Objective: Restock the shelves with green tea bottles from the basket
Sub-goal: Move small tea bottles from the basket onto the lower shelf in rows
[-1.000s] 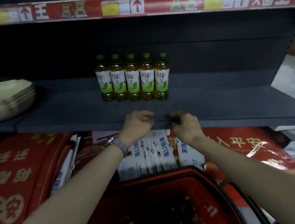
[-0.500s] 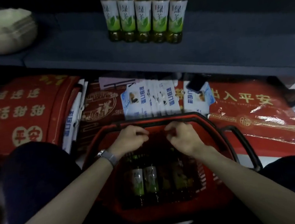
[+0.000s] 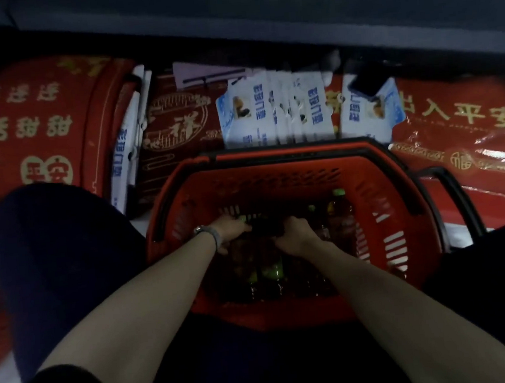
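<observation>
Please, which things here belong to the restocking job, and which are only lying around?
For the job: red basket; green tea bottles inside it; grey shelf; left hand and right hand, both down in the basket.

Lying about: red mats with gold characters; white-and-blue packets; dark flat object on the packets.

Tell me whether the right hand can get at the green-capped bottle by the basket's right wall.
Probably yes: the right hand is down inside the basket, the green-capped bottle stands just to its right, and nothing covers it.
</observation>
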{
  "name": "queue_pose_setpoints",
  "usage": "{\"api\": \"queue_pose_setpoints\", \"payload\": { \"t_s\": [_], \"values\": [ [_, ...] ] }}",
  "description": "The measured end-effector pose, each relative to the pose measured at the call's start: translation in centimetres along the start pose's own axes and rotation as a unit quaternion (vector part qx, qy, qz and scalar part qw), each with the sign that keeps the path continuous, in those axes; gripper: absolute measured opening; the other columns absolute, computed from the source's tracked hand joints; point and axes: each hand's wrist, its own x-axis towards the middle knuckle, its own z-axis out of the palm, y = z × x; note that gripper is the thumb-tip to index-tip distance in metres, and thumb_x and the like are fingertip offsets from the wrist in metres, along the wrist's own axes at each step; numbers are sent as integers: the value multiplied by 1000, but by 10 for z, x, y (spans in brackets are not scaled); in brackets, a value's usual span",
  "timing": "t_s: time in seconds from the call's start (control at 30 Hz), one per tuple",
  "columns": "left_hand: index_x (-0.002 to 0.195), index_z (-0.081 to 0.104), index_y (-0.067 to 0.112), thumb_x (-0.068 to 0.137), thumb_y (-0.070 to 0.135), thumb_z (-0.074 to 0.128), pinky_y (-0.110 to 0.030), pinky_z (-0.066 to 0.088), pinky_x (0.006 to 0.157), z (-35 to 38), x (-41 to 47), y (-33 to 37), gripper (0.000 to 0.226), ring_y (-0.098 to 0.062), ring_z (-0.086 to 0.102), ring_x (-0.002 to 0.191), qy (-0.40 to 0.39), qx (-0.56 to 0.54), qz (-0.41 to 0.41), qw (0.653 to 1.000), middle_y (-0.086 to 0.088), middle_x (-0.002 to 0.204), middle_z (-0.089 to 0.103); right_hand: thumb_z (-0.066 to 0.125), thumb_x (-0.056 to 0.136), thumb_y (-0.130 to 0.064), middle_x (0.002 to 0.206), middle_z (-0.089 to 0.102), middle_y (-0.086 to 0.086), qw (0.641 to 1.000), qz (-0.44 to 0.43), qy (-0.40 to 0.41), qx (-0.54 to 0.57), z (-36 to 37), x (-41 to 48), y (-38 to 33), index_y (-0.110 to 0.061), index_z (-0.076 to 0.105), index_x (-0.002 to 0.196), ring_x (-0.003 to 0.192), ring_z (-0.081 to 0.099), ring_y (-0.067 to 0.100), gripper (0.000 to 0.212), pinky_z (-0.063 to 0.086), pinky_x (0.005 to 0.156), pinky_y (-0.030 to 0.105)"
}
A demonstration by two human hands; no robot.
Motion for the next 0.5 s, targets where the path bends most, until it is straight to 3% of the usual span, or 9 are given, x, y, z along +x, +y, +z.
{"api": "queue_pose_setpoints", "payload": {
  "t_s": [0.07, 0.13, 0.2, 0.27, 0.37, 0.43, 0.5],
  "values": [
    [153, 46, 15, 100, 39, 68, -48, 53, 103, 2, 8, -8, 62, -33, 50, 138, -8, -26, -10, 1000, -11, 153, 51, 63, 94, -24, 124, 72, 13, 1000, -14, 21, -13, 7, 5, 1, -10, 68, 131, 115, 69, 33, 40, 58, 92, 33],
    [159, 36, 15, 101, 43, 66, -49, 51, 105, 3, 9, -12, 71, -35, 40, 147, -16, -52, -26, 998, -12, 162, 40, 60, 96, -18, 134, 68, 13, 998, -40, 31, -33, 8, 4, -2, -12, 65, 137, 125, 64, 34, 42, 53, 100, 35],
    [160, 33, 15, 102, 46, 63, -51, 52, 106, 5, 12, -14, 72, -34, 35, 150, -29, -54, -29, 998, -11, 164, 37, 59, 98, -23, 156, 49, 12, 996, -46, 15, -73, 9, 3, -5, -19, 55, 150, 140, 51, 35, 52, 47, 110, 40],
    [158, 37, 15, 103, 46, 63, -52, 50, 108, 8, 16, -15, 69, -33, 34, 151, -39, -54, -26, 997, -10, 163, 38, 57, 97, -34, 167, 32, 10, 991, -34, -9, -127, 12, 7, -10, -25, 45, 157, 144, 47, 37, 61, 48, 110, 46],
    [159, 37, 16, 104, 39, 62, -51, 46, 109, 11, 23, -19, 64, -30, 33, 152, -48, -53, -19, 997, -10, 165, 38, 57, 92, -42, 154, 51, 9, 983, -28, -39, -176, 15, 19, -11, -22, 43, 154, 136, 55, 34, 67, 53, 105, 47],
    [160, 34, 13, 106, 29, 60, -49, 45, 112, 12, 24, -20, 62, -29, 34, 153, -38, -44, -14, 998, -11, 165, 37, 63, 95, -29, 137, 61, 16, 988, -23, -52, -147, 12, 23, -11, -10, 34, 155, 126, 62, 36, 69, 56, 100, 45],
    [161, 30, 9, 108, 25, 58, -49, 45, 115, 12, 24, -19, 62, -29, 34, 153, -35, -27, -10, 999, -13, 165, 36, 65, 94, -20, 133, 62, 19, 993, -16, -42, -110, 13, 26, -7, -5, 24, 159, 121, 64, 36, 79, 57, 99, 46]
  ]
}}
